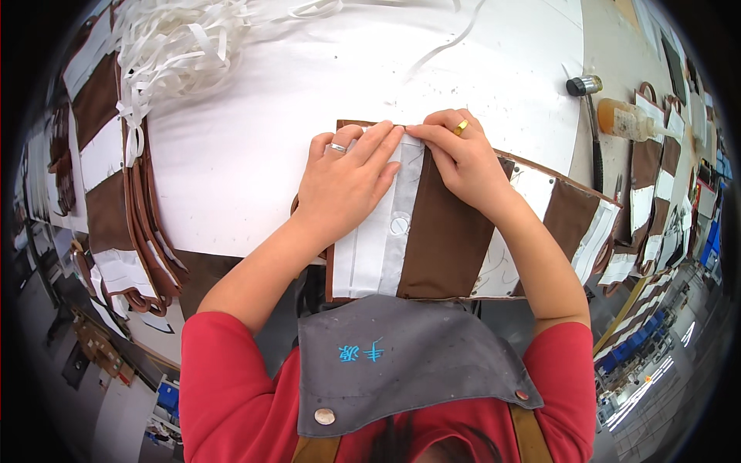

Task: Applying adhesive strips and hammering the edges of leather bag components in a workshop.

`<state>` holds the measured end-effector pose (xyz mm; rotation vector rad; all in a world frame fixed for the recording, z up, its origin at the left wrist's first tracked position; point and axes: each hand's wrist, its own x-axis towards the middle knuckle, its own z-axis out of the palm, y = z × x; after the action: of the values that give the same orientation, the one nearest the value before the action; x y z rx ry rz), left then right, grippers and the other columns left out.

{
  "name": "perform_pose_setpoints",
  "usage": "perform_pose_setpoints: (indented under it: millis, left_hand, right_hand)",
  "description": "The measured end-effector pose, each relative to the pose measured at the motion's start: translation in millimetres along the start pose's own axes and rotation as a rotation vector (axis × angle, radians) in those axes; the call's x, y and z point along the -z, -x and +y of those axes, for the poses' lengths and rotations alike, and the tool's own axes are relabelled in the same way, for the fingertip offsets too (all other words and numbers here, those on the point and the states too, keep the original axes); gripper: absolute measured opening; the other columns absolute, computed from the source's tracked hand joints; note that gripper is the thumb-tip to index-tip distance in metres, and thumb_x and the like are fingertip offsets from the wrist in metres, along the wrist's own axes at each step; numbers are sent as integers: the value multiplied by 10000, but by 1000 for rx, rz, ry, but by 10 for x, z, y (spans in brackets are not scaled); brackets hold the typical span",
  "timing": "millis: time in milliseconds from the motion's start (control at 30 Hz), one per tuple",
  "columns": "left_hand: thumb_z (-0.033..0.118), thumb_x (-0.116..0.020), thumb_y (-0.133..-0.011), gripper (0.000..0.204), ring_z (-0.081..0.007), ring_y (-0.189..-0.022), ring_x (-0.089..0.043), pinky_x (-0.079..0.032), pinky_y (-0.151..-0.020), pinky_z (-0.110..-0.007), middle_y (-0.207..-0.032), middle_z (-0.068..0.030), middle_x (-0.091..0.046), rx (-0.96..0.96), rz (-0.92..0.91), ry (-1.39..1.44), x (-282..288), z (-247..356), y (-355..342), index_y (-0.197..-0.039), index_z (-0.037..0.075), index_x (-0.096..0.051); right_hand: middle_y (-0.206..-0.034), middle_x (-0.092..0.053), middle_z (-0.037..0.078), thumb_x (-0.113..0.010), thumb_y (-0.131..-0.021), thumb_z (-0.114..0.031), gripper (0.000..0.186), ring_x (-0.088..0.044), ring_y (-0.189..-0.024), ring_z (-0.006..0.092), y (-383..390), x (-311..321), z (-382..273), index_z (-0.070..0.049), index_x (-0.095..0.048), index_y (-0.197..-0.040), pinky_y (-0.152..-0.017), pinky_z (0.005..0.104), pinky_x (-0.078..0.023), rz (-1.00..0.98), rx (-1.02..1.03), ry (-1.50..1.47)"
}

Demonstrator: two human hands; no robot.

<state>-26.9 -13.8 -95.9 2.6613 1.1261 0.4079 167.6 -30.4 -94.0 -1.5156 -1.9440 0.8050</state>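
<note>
Brown and white, that was the panel [444,243] we had under our hands, lying at the near edge of the worktop [247,193] and poking out past it. Our left hand [347,174], the one with the silver ring, was laid over the panel's pale strips, index and middle fingers nearly straight and together, their tips up at the far edge of the piece, thumb set apart from them. Our right hand [467,158], gold ring on, came in from the other side with its index fingertip at that same edge, just beside the left one. Honestly, we couldn't tell if it was pinching anything. More brown and white material [571,212] ran off under our right forearm, and we couldn't say whether it was joined on.

Over at the far left corner we had a big tangle of white tape [181,65]. A stack of similar panels [108,208] draped over the left edge, and an amber bottle [621,119] lay near the right edge.
</note>
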Motion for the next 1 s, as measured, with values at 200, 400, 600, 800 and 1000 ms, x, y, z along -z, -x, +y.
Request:
perform_pose_setpoints:
  millis: [200,400,600,800,1000]
  left_hand:
    - [240,-607,-803,362,-126,-944,-491,-340,-845,-329,-1139,49,-530,-53,16,9,-39,-51,-38,-1145,127,-571]
    - [216,-613,-798,343,-121,-969,-492,-318,-855,-330,-1154,65,-530,-102,7,-77,-19,-67,-54,-1137,177,-579]
    - [179,-620,-790,358,-125,-996,-491,-302,-871,-339,-1170,64,-533,-75,46,-201,12,-184,34,-1145,208,-579]
    - [164,-585,-805,348,-156,-1124,-470,-293,-956,-357,-1225,-11,-510,-114,6,-67,12,32,33,-1145,91,-559]
    - [216,-549,-850,428,-186,-1251,-382,-252,-1046,-372,-1335,-37,-438,-155,-46,-24,-124,157,11,-1249,79,-479]
  right_hand:
    - [-957,-583,30,-566,-733,55,320,-523,-895,220,35,-1,132,-88,-647,-1007,-808,322,-414,-15,216,156]
    - [-945,-584,-5,-577,-736,24,280,-539,-893,181,78,116,223,-88,-635,-986,-834,317,-395,-20,324,166]
    - [-941,-592,23,-577,-712,42,302,-543,-923,206,582,782,548,-105,-635,-970,-832,333,-413,69,233,607]
    - [-963,-572,164,-540,-829,-67,296,-526,-935,335,994,1336,1043,-39,-542,-1123,-831,411,-415,532,-294,811]
    - [-996,-529,226,-521,-859,-158,282,-533,-884,405,1093,1460,1489,2,-505,-1089,-762,453,-438,326,-418,835]
